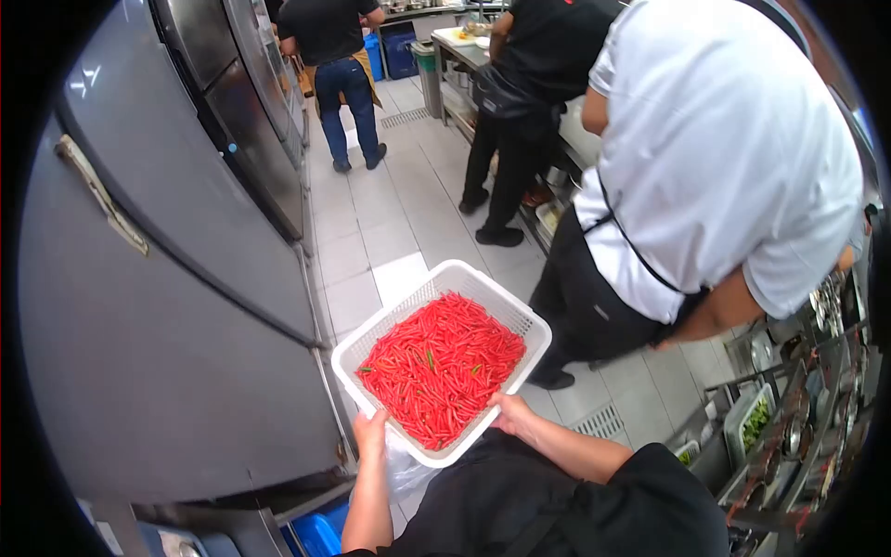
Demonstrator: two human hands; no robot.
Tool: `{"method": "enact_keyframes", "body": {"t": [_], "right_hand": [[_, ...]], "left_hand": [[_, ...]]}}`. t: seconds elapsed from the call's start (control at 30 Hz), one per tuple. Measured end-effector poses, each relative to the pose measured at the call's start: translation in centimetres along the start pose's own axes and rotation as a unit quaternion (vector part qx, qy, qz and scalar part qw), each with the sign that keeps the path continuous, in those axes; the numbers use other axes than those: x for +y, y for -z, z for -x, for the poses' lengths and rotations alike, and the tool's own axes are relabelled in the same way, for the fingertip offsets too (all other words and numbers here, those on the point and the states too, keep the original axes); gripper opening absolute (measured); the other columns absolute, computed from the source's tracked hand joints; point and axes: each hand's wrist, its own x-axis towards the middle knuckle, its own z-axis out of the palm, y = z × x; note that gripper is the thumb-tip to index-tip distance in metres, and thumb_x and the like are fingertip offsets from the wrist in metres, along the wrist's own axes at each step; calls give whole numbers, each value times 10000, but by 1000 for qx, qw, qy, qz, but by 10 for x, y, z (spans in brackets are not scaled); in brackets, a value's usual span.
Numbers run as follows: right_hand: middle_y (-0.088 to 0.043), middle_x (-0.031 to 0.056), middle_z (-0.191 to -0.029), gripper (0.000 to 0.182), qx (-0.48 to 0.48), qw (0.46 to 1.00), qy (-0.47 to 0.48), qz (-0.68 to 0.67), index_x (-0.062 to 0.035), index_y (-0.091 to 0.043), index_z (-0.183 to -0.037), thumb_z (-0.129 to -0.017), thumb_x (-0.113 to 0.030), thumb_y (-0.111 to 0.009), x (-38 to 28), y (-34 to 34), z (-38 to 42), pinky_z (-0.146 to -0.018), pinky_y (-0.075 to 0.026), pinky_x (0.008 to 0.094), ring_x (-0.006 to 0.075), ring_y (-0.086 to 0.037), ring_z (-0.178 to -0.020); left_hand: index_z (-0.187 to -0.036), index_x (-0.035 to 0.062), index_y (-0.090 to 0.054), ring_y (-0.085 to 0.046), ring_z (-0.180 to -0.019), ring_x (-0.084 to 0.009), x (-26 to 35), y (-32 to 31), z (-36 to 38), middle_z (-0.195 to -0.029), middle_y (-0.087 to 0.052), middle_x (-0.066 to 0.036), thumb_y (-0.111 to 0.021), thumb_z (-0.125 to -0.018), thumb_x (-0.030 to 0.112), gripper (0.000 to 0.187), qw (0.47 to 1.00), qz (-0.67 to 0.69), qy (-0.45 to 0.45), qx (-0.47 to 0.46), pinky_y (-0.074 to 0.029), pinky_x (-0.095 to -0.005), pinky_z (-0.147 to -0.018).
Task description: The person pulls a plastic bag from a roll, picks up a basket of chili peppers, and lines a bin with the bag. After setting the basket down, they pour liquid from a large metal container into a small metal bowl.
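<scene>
A white plastic basket (534, 339) with perforated sides is held level in front of my body at the middle of the view. Red chilli peppers (441, 367) fill it, with a few green ones among them. My left hand (371, 432) grips the near left rim, and my right hand (510, 413) grips the near right side. Fingers of both hands are partly hidden under and behind the rim. A clear plastic bag (406, 467) hangs below the basket beside my left hand.
Steel refrigerators (186, 353) line the left side. A person in white (715, 158) stands close on the right, and a person in black (520, 121) bends at a counter beyond. Another person (343, 84) stands farther up the tiled aisle. Shelves (789, 436) are at lower right.
</scene>
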Motion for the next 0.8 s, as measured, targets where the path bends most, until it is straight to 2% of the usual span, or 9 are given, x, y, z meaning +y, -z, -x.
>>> {"method": "enact_keyframes", "body": {"t": [0.03, 0.17, 0.23, 0.3, 0.33, 0.53, 0.7, 0.73, 0.8], "right_hand": [[-606, 163, -1064, 371, -21, 1000, 13, 10, -12, -501, -1157, -786, -21, -497, -23, -35, -17, -849, -518, 554, 350, -618, -980], [-611, 139, -986, 307, -40, 998, 30, 29, -18, -516, -1104, -797, -30, -512, -118, -162, -127, -813, -537, 535, 326, -628, -932], [-604, 122, -927, 262, -42, 997, 41, 47, -20, -525, -1033, -771, -28, -531, -167, -229, -188, -779, -546, 540, 309, -632, -877], [-606, 115, -904, 261, -71, 996, 21, 55, -20, -534, -1015, -755, -32, -543, -211, -301, -236, -755, -550, 533, 298, -628, -863], [-607, 104, -886, 280, -44, 995, 35, 81, -26, -548, -1026, -747, -41, -554, -176, -353, -244, -742, -553, 513, 290, -624, -872], [-617, 104, -947, 312, -62, 987, 33, 145, -37, -552, -1059, -747, -43, -552, -267, -543, -368, -760, -543, 517, 298, -619, -898], [-602, 102, -911, 248, -95, 985, 19, 144, -27, -553, -997, -750, -50, -554, -380, -629, -487, -756, -537, 527, 286, -614, -874], [-618, 129, -852, 238, -85, 986, 29, 141, -7, -565, -968, -741, -77, -571, -413, -635, -505, -713, -546, 482, 301, -629, -787], [-617, 141, -891, 268, -83, 987, 45, 129, 1, -555, -1007, -750, -75, -554, -490, -646, -537, -735, -546, 510, 322, -631, -829]], "left_hand": [[-1039, -37, -631, -620, -836, -164, 23, -2, -32, -939, -667, -67, -588, -735, 46, 317, 1000, 3, -17, 7, -475, -298, -778], [-1060, -39, -617, -613, -827, -155, 98, -13, -198, -952, -657, -57, -576, -731, 17, 336, 999, 29, -37, 5, -472, -278, -770], [-1089, -40, -614, -616, -880, -166, 123, -11, -292, -988, -658, -73, -590, -765, 31, 333, 998, 20, -49, 32, -471, -297, -800], [-1103, -57, -606, -617, -848, -164, 175, -6, -356, -983, -660, -79, -580, -759, 28, 355, 997, 12, -56, 50, -474, -294, -790], [-1107, -60, -604, -618, -842, -164, 172, 57, -390, -982, -660, -81, -578, -760, 29, 359, 997, 47, -45, 36, -476, -295, -787], [-1096, -73, -591, -601, -863, -164, 266, 91, -571, -993, -640, -79, -551, -756, -10, 348, 989, 96, -75, 88, -466, -280, -793], [-1092, -74, -590, -594, -833, -150, 315, 42, -735, -968, -639, -74, -546, -760, -22, 339, 989, 95, -70, 87, -470, -279, -767], [-1095, -74, -589, -595, -832, -151, 328, 19, -763, -969, -641, -77, -547, -762, -21, 340, 990, 91, -73, 77, -471, -281, -765], [-1102, -73, -589, -604, -838, -162, 367, -51, -821, -980, -646, -85, -543, -771, -16, 339, 988, 104, -85, 72, -474, -291, -778]]}}
